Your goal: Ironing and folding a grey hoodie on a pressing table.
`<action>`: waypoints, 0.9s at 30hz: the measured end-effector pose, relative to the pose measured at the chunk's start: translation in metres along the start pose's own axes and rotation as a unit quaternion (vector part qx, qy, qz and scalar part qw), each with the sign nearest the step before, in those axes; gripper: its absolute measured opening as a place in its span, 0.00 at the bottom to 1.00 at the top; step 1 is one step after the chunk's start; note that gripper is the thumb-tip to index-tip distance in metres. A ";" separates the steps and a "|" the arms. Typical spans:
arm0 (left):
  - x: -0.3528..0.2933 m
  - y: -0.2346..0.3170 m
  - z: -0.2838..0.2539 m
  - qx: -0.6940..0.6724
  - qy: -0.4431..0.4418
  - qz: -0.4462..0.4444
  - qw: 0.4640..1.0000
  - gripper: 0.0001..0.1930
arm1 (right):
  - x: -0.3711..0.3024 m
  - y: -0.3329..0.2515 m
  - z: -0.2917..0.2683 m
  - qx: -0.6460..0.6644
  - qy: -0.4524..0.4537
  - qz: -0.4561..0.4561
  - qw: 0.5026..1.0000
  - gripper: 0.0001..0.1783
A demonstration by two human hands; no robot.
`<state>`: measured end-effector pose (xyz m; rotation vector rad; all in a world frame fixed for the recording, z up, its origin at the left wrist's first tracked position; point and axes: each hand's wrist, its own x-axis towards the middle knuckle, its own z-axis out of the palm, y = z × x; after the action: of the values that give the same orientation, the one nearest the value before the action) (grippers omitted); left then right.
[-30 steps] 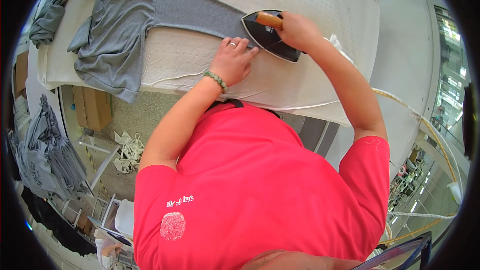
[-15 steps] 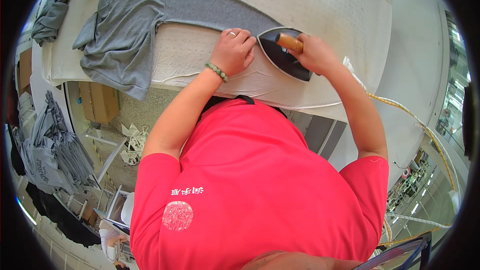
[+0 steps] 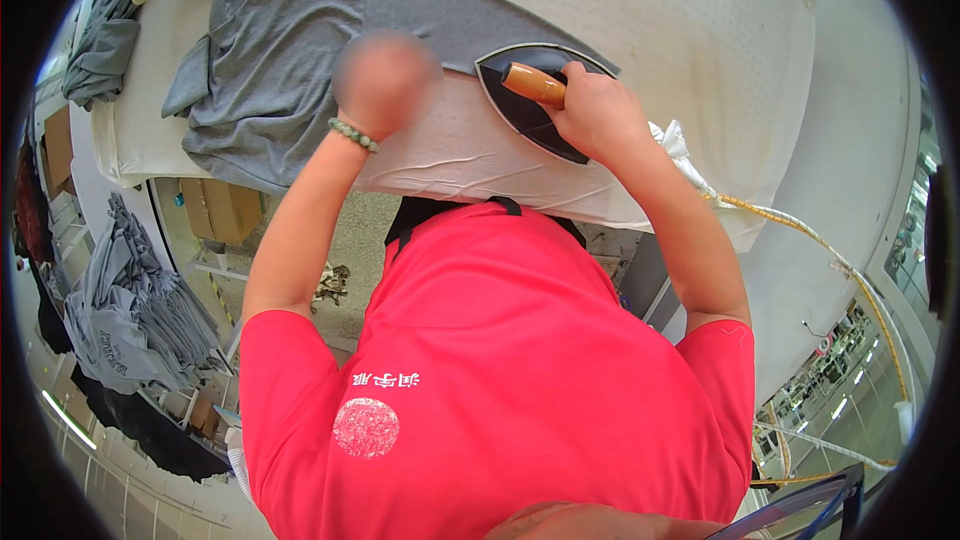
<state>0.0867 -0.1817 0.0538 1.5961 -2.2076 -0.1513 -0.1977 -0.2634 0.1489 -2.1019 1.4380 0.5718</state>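
A grey knit garment (image 3: pixel 290 50) lies across the pale ironing table (image 3: pixel 700 30), its sleeve stretched out toward the right. My right hand (image 3: pixel 600 115) is closed round the wooden handle of a dark clothes iron (image 3: pixel 520 105). The iron rests partly over the sleeve's end and partly on the table cover. My left hand (image 3: pixel 388 85), with a green bead bracelet (image 3: pixel 354 135) at the wrist, is at the garment's near edge by the start of the sleeve. A blur covers its fingers, so their pose is hidden.
A yellow and white cord (image 3: pixel 790 220) trails off to the right from near my right wrist. More grey garments hang in a stack (image 3: pixel 140 310) at the lower left, and others (image 3: pixel 100 55) are heaped at the far left. A cardboard box (image 3: pixel 225 210) stands below the table.
The iron has slid left in my right hand, onto the sleeve's end. My left hand has moved left along the sleeve, toward the garment's body.
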 end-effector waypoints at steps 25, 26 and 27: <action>-0.049 -0.144 -0.103 -0.034 0.126 -0.205 0.970 0.13 | 0.065 -0.169 -0.035 0.040 -0.005 -0.016 0.999 0.27; -0.051 -0.161 -0.111 0.028 0.153 -0.220 0.963 0.15 | 0.072 -0.170 -0.038 0.051 0.020 -0.003 0.998 0.27; -0.055 -0.175 -0.118 0.085 0.168 -0.257 0.948 0.16 | 0.079 -0.172 -0.040 0.063 0.044 0.011 0.997 0.28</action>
<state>0.3020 -0.1721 0.0907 2.0892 -1.5492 0.1612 -0.0072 -0.2939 0.1629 -2.0364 1.5061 0.3895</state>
